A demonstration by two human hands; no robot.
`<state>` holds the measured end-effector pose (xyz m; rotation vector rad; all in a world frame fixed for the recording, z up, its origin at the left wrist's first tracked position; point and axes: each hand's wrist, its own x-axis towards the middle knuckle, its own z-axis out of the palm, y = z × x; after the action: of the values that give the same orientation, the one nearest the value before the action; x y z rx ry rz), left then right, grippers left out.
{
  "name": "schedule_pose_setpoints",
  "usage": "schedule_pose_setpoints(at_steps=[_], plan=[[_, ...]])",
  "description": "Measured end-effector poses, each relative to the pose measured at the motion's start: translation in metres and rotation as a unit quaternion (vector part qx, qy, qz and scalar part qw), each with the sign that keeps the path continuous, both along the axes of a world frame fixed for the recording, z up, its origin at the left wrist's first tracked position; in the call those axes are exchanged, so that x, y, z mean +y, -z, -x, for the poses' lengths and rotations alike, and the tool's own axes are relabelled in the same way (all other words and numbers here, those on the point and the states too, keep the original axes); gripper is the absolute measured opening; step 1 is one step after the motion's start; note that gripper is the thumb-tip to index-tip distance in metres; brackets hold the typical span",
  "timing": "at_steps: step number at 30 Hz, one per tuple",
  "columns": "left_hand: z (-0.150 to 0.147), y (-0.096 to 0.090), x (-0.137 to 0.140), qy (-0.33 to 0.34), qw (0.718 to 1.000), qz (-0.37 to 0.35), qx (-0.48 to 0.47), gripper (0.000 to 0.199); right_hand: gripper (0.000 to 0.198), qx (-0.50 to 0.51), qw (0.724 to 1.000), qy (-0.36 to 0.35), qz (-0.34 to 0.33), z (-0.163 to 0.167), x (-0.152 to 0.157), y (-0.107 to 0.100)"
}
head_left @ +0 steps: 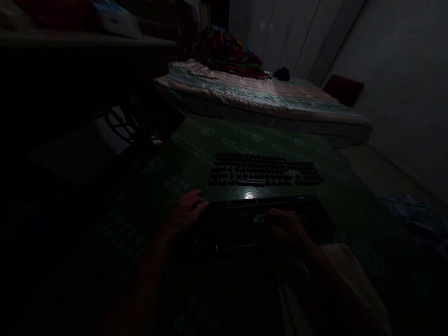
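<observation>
A dark keyboard (pixel 227 221) lies on the green-covered table, its key area too dim to make out fully. My left hand (pixel 185 210) grips its far left corner, fingers curled at the edge. Over the middle of the keyboard, my right hand (pixel 283 224) is closed in a pinch. A small bluish thing (pixel 258 217) shows at its fingertips, too dark to name. Just behind the keyboard, loose black keycaps (pixel 255 168) lie in rows in a keyboard layout, with the long spacebar keycap (pixel 250 182) in the front row.
The table has a green printed cover (pixel 196 140). A pale cloth (pixel 345 261) lies near my right forearm. Beyond the table stands a bed (pixel 273 93) with a heap of bedding. At the left are a raised shelf (pixel 87 42) and a dark spoked wheel (pixel 121 123).
</observation>
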<state>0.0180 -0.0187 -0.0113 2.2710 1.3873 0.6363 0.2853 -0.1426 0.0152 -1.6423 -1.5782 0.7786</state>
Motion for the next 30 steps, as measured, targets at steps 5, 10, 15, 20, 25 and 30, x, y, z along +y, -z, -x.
schedule_pose_setpoints(at_steps=[5,10,15,20,25,30], plan=[[0.003,0.003,0.001,0.015,1.000,-0.005,-0.016,0.040,0.021,0.013,1.000,-0.016,0.001,-0.001,0.005,-0.003],[0.002,0.005,0.001,0.010,0.999,-0.012,-0.032,0.038,0.020,-0.015,0.999,-0.042,-0.018,0.005,0.017,0.003],[0.000,0.004,-0.001,0.002,0.999,-0.014,-0.039,0.036,0.020,-0.027,1.000,-0.010,-0.004,-0.009,0.015,0.002],[0.000,0.003,-0.001,0.000,0.999,-0.010,-0.042,0.035,0.022,-0.014,0.999,-0.040,-0.002,-0.004,0.017,-0.001],[0.001,0.006,0.001,-0.001,0.999,-0.006,-0.048,0.035,0.021,-0.010,1.000,-0.016,0.011,-0.008,0.018,-0.006],[0.001,0.005,0.001,-0.006,0.999,0.003,-0.047,0.035,0.023,0.015,1.000,0.014,-0.007,-0.005,0.022,-0.005]])
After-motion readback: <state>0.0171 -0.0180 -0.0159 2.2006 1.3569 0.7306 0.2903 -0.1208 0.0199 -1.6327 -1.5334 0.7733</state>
